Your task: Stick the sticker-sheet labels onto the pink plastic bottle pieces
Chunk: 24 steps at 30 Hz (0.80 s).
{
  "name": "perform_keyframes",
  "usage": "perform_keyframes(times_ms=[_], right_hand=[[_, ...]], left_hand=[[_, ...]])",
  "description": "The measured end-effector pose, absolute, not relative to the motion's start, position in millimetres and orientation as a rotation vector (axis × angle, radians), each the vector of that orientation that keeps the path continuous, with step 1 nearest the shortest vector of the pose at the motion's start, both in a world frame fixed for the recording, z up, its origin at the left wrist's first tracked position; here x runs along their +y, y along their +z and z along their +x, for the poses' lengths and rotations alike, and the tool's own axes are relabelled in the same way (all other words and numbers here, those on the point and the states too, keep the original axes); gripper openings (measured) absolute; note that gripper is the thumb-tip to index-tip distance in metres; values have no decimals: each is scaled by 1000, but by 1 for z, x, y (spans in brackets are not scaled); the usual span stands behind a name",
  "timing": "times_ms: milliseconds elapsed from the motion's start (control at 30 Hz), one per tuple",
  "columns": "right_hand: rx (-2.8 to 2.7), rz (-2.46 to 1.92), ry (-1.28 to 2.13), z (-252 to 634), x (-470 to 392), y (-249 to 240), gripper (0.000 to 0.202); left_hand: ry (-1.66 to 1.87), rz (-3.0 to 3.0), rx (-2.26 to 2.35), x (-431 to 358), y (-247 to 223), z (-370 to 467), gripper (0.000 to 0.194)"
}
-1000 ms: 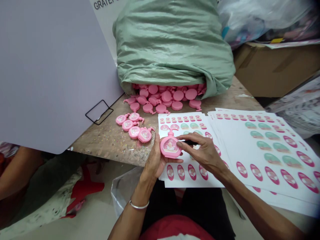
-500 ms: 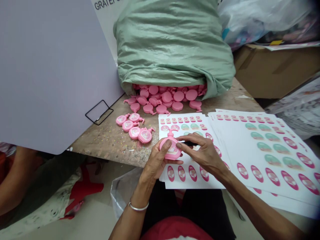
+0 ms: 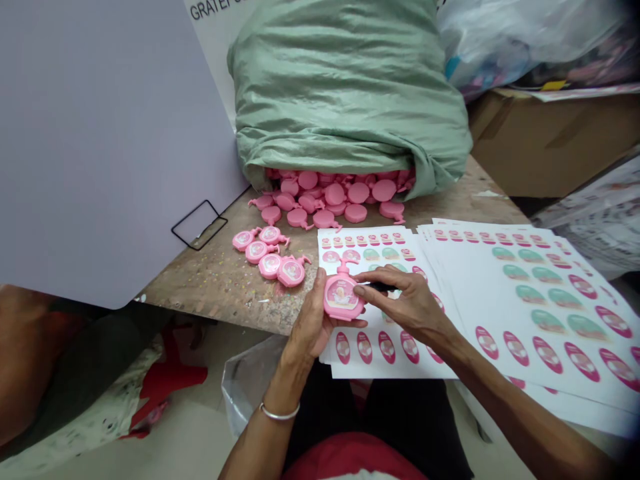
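Pink picture and all, the label on the bottle-shaped piece now shows nearly whole: the left thumb, which lay across it half a second ago, has come off the face to the left edge. That leaves the label open to view and, as far as I can judge, lying flat within its rim.

The piece sits just below the centre of the frame, pump upward, above the front sticker sheet. The left hand cradles it, thumb along the side and fingers beneath. The right hand is narrow, pinching a dark slender tool, with its thumb tip at the piece's right edge much as in the earlier frame.

Left of centre, the labelled pieces lie grouped on the table as before. Plain pink pieces spill from the green sack at upper centre, and the sheet stack at right looks unchanged. At the far left edge, a co-worker's arm has shifted outward.
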State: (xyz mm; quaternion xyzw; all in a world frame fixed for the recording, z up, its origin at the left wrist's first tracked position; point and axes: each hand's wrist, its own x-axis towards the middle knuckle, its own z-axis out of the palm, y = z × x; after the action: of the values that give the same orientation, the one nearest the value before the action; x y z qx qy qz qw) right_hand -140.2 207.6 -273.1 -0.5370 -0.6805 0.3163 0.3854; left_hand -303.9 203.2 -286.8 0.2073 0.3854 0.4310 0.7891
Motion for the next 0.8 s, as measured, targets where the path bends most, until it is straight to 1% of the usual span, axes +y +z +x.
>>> perform_keyframes(times_ms=[167,367,433,667,800], right_hand=[[-1660,-1386,927,-140,207,-271,25],[-1415,-1388,1290,-136,210,-273,34],[-1382,-1374,1328,-135,210,-273,33],[-1582,-1467,994,-144,203,-267,32],[-1621,-1450,942,-145,203,-270,32]], left_hand=[[929,433,816,204,-287,-303,54],[882,441,830,205,-285,-304,61],[879,444,826,205,-285,-304,61],[888,409,817,204,-286,-304,63],[900,404,808,204,-285,-304,64]])
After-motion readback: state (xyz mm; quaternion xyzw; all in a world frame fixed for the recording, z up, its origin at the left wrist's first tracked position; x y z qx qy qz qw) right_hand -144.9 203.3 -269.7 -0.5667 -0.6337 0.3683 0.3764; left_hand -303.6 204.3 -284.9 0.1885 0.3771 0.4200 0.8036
